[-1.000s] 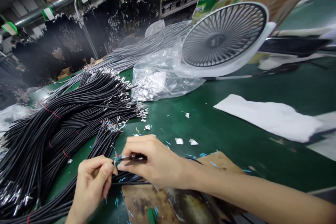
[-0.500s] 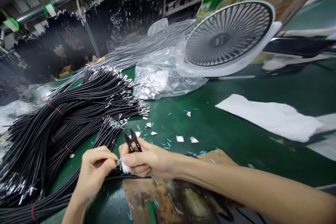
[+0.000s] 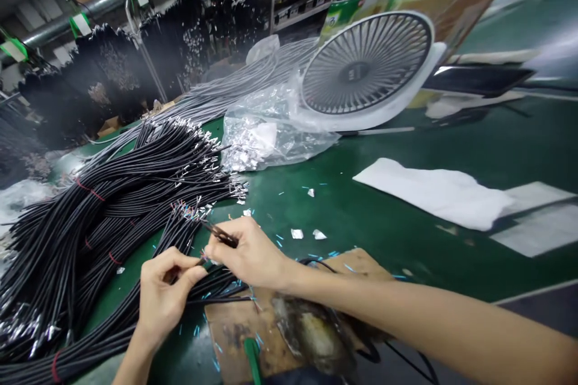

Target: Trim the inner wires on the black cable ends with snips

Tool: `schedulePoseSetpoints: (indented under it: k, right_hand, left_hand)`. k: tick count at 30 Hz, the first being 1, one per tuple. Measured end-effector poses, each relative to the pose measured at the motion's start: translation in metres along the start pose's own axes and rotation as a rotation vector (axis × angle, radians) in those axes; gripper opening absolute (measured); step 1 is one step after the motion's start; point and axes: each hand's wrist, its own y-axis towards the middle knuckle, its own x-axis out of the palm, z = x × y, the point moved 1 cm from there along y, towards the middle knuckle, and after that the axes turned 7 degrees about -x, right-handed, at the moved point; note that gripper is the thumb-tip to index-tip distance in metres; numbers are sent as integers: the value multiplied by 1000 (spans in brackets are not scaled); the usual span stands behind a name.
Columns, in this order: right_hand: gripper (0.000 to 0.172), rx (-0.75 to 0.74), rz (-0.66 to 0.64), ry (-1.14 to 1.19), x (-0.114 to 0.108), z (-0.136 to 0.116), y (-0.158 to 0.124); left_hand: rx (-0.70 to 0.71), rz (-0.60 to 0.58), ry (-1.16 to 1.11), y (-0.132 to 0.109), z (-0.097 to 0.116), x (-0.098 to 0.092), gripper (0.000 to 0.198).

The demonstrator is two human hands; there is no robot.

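Left hand point(image 3: 166, 292) is pinching a black cable end point(image 3: 199, 262). Right hand point(image 3: 250, 255) is gripping small snips point(image 3: 220, 233) and touching that tip, just over the green bench point(image 3: 383, 216), beside the cable bundle point(image 3: 112, 204).

We cannot see the tip of the wire point(image 3: 199, 262) pinched in the left hand point(image 3: 165, 296), the right hand point(image 3: 251, 256) covers most of the snips point(image 3: 219, 234), and the left edge cuts the black cables point(image 3: 67, 234).

White fan point(image 3: 365, 66); clear plastic bag point(image 3: 271, 132); white cloth point(image 3: 433, 192) on green table point(image 3: 406, 240)
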Motion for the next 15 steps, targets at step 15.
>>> schedulePoseSetpoints:
  k: [15]
  right_hand:
    - [34,-228,268,-19,-45,-29,19]
  left_hand:
    - [-68,-147,-54,2,2,-3,42]
